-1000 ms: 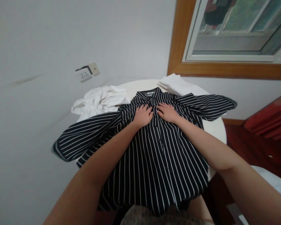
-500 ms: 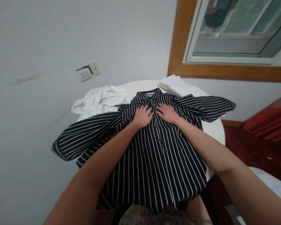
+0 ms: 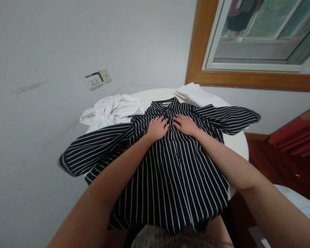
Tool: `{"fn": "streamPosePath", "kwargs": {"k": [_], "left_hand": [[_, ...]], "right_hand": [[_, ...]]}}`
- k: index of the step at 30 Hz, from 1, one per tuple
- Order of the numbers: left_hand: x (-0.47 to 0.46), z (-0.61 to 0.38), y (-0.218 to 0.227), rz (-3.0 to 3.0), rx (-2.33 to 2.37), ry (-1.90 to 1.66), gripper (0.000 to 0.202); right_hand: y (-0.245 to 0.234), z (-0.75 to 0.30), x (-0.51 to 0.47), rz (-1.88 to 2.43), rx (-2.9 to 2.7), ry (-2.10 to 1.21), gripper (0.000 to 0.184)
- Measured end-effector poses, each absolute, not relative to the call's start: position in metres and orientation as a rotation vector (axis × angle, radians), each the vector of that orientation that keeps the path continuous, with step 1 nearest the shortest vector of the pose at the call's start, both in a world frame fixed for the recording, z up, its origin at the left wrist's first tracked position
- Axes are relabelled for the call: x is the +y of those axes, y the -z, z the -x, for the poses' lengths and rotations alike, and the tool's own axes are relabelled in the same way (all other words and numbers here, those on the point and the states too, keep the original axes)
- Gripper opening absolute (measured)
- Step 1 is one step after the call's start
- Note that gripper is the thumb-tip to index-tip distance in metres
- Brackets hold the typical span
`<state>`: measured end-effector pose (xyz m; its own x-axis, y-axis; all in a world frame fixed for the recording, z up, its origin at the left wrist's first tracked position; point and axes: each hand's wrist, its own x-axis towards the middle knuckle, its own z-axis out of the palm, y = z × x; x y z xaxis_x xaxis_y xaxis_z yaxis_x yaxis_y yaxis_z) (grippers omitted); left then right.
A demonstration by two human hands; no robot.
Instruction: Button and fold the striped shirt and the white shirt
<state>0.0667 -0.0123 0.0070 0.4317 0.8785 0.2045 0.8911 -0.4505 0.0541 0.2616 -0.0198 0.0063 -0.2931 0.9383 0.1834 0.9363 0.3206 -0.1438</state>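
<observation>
A black shirt (image 3: 165, 172) with white stripes lies spread front side up, its collar pointing away from me. Its sleeves reach out to the left and right, and the hem hangs over the near edge. My left hand (image 3: 157, 129) rests flat on the chest, left of the button placket, fingers stretched out. Just right of the placket, my right hand (image 3: 186, 124) also lies flat with its fingers spread. Both palms press on the cloth and neither hand grasps it. Beneath the shirt is a round white table (image 3: 239, 144).
Crumpled white cloth (image 3: 113, 110) lies at the table's back left. A folded white cloth (image 3: 201, 95) sits at the back right. The wall with a socket (image 3: 93, 82) borders the left and far sides; a wood-framed window (image 3: 248, 81) is at upper right.
</observation>
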Motion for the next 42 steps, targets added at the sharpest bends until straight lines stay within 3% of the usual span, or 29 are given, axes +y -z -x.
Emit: {"fn": "streamPosePath", "kwargs": {"k": [6, 9, 11, 14, 30, 37, 42], "left_hand": [[-0.001, -0.061, -0.008, 2.567, -1.708, 0.317, 0.053], [0.001, -0.061, -0.006, 2.556, -1.709, 0.324, 0.054], [0.000, -0.062, -0.006, 2.546, -1.712, 0.332, 0.053], [-0.001, -0.063, -0.005, 2.533, -1.724, 0.343, 0.053], [-0.002, -0.064, -0.003, 2.531, -1.708, 0.375, 0.053], [-0.015, -0.070, -0.036, 2.531, -1.487, 0.408, 0.030], [-0.032, -0.068, -0.059, 2.844, -1.467, 0.493, 0.017]], "right_hand": [[-0.016, -0.275, -0.018, 1.663, -2.298, -0.003, 0.051], [-0.035, -0.271, -0.028, 1.543, -2.379, 0.009, 0.037], [-0.048, -0.264, -0.038, 1.508, -2.452, -0.059, 0.030], [-0.060, -0.251, -0.055, 1.522, -2.564, -0.265, 0.032], [-0.068, -0.244, -0.068, 1.589, -2.715, -0.382, 0.021], [-0.064, -0.254, -0.058, 1.491, -2.688, -0.604, 0.020], [-0.061, -0.259, -0.054, 1.416, -2.656, -0.735, 0.021]]}}
